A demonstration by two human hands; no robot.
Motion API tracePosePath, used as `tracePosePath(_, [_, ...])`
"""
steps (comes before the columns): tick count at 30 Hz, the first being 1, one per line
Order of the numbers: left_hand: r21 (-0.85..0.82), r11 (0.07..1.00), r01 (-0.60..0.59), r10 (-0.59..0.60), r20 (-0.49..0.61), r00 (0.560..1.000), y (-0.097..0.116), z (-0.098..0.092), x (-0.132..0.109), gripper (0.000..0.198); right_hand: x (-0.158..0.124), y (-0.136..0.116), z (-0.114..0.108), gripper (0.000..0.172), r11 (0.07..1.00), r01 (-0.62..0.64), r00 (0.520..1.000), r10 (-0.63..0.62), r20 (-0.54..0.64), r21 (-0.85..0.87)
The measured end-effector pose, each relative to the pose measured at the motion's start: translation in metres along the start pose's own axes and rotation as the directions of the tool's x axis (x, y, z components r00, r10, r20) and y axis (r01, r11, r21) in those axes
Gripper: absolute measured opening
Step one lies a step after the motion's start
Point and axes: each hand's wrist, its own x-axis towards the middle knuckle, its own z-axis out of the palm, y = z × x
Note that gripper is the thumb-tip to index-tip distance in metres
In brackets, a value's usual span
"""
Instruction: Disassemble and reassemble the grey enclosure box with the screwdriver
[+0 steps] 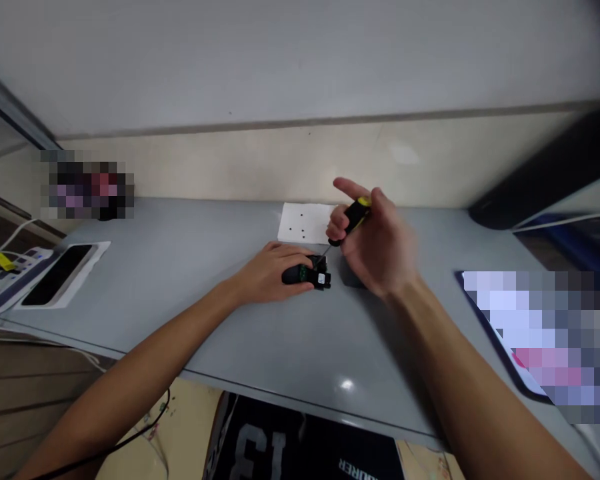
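My left hand (267,270) lies on the grey desk and grips a small black device (307,274) with a green part showing inside it. My right hand (377,240) is closed around a screwdriver (349,220) with a black and yellow handle. The screwdriver's thin shaft slants down and its tip meets the top of the black device. Just behind the two hands lies a white sheet of paper (303,222) with a few tiny dark specks on it, perhaps screws.
The grey desk (180,293) runs against a pale wall. At the left edge sit a rectangular desk cutout (60,273) and a power strip with cables (5,267). A dark monitor base (545,180) stands at the right, with a blurred flat item (540,327) in front of it.
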Motion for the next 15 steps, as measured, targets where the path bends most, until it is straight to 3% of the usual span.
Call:
tracePosePath(7, [0.020, 0.999, 0.036, -0.037, 0.033, 0.999, 0.004, -0.003, 0.001, 0.026, -0.005, -0.002, 0.004, 0.020, 0.997, -0.005, 0.999, 0.008, 0.038, -0.081])
tracePosePath(12, [0.003, 0.999, 0.045, -0.045, 0.034, 0.998, 0.004, -0.002, 0.001, 0.027, -0.002, 0.007, 0.007, 0.042, 0.998, 0.031, 0.998, -0.034, -0.057, -0.059])
tracePosePath(15, [-0.004, 0.998, 0.061, -0.060, 0.038, 0.997, 0.005, -0.003, 0.001, 0.028, 0.000, 0.006, 0.005, 0.042, 0.994, 0.032, 0.996, -0.040, -0.074, -0.100])
